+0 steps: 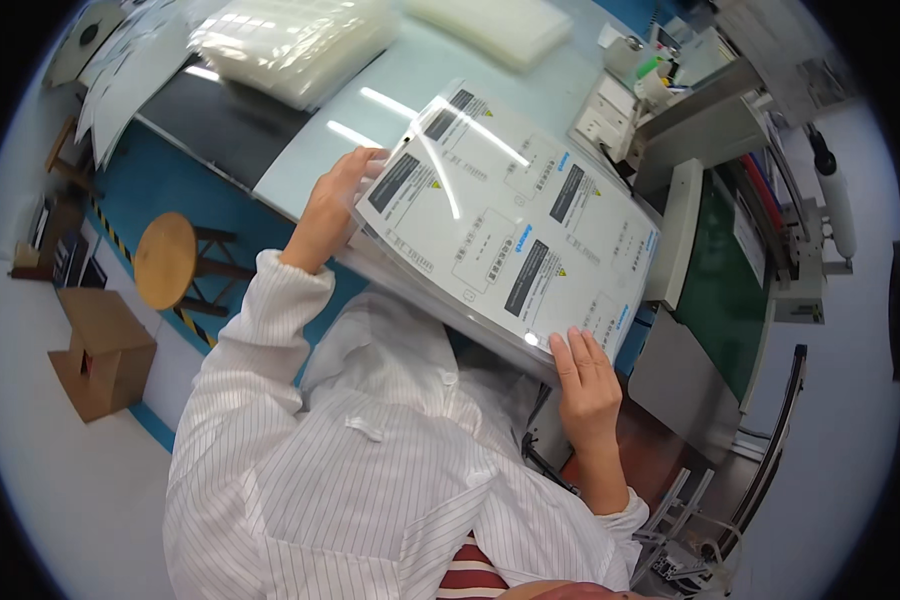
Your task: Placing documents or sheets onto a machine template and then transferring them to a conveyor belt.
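A stack of clear plastic sheets (470,225), printed with black, blue and yellow label layouts, lies tilted in front of me and juts past the table's near edge. My left hand (332,205) grips its left edge, with part of the fingers hidden behind the sheets. At the near right corner my right hand (586,385) holds the edge, fingers over the top and thumb out of sight. Bright lamp reflections cross the top sheet.
A pale table (360,95) carries a plastic-wrapped stack (290,45) and another pale stack (500,25). On the right stands a machine with a green bed (725,290). A wooden stool (165,262) and an open cardboard box (110,355) are on the floor at left.
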{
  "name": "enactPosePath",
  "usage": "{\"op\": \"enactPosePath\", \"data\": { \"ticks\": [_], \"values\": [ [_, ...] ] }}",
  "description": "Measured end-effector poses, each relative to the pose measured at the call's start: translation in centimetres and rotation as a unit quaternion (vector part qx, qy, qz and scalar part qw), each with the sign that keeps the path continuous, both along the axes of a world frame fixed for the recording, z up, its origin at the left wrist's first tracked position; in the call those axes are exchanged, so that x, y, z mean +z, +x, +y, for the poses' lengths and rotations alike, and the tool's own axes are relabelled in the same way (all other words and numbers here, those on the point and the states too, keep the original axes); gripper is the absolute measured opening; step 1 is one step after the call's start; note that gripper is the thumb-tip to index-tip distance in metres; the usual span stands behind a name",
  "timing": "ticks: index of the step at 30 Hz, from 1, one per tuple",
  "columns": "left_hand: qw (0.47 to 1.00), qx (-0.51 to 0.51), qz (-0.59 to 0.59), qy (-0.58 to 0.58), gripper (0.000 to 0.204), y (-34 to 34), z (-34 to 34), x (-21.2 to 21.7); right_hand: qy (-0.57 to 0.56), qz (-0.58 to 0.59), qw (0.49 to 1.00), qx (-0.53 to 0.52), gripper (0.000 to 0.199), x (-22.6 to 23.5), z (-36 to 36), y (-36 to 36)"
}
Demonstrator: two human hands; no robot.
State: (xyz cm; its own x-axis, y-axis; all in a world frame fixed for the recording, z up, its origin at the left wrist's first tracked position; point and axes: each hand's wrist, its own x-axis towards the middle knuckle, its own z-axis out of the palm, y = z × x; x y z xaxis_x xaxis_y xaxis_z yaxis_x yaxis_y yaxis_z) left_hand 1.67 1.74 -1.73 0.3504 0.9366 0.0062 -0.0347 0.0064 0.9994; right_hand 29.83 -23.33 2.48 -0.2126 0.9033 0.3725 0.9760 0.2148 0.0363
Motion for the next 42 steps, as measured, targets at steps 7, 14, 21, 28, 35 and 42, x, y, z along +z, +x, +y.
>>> {"op": "enactPosePath", "data": {
  "ticks": [7, 14, 21, 28, 35, 42],
  "values": [
    [0.997, 0.01, 0.065, -0.028, 0.035, -3.8, 0.4, 0.6, -0.016, -0.001, 1.0, -0.021, 0.039, -0.8, -1.0, -2.0],
    [0.984, 0.019, 0.176, -0.005, 0.022, -3.3, 0.7, 0.0, -0.034, 0.011, 0.999, -0.037, 0.04, -0.7, -1.1, -1.4],
    [0.971, 0.018, 0.232, 0.059, 0.017, -3.5, 0.8, -0.5, -0.086, 0.076, 0.993, -0.036, 0.04, 0.3, -1.2, -2.0],
    [0.977, 0.021, 0.169, 0.129, 0.034, -2.3, 2.1, -0.9, -0.068, 0.117, 0.988, -0.071, 0.039, 0.2, -0.2, -1.6],
    [0.944, -0.052, 0.264, 0.189, 0.046, 0.4, 2.5, 0.2, -0.037, 0.164, 0.961, -0.218, 0.05, -0.1, 2.3, 1.7],
    [0.911, -0.129, 0.307, 0.242, 0.049, 0.5, 2.4, -0.8, -0.07, 0.219, 0.918, -0.324, 0.063, -3.1, 2.2, 1.8]
  ]
}}
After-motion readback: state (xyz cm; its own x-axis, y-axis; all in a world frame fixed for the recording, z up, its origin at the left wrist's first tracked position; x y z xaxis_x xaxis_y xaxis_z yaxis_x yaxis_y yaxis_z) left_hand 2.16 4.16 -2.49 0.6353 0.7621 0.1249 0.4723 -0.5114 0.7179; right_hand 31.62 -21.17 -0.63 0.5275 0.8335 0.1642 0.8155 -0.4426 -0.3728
